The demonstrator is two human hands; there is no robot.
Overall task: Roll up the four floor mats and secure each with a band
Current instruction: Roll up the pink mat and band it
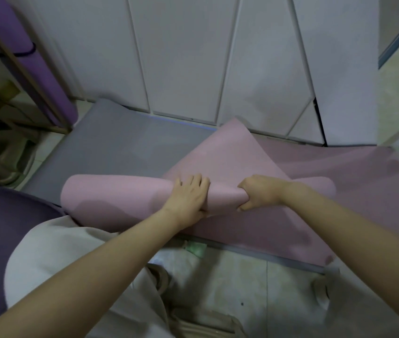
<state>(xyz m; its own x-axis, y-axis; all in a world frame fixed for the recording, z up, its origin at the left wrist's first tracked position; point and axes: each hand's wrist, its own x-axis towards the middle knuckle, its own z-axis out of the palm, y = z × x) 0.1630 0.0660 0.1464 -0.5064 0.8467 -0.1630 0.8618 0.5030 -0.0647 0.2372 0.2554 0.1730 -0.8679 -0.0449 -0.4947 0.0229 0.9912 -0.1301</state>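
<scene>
Floor (242, 279): pink mat (110, 196) over grey mat (120, 147)

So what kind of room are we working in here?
Probably a room in a home: white cupboard doors along the wall, a pale tiled floor, and a wooden rack beside a rolled purple mat.

Mats: four in view. One pink mat (110, 198), part rolled. One grey mat (120, 147), flat on the floor (242, 276). One purple mat (45, 76), rolled, upright at far left. One dark purple mat (1, 228) at left edge, shape unclear. Bands: one, a dark band (26, 51) round the purple mat. Grips: two, left grip (188, 196) and right grip (258, 192), both on the pink mat. Wooden rack (15, 59): one, far left. Rolled-and-banded mats: one of four. White door panels (186, 57) behind: several, exact number unclear.
</scene>
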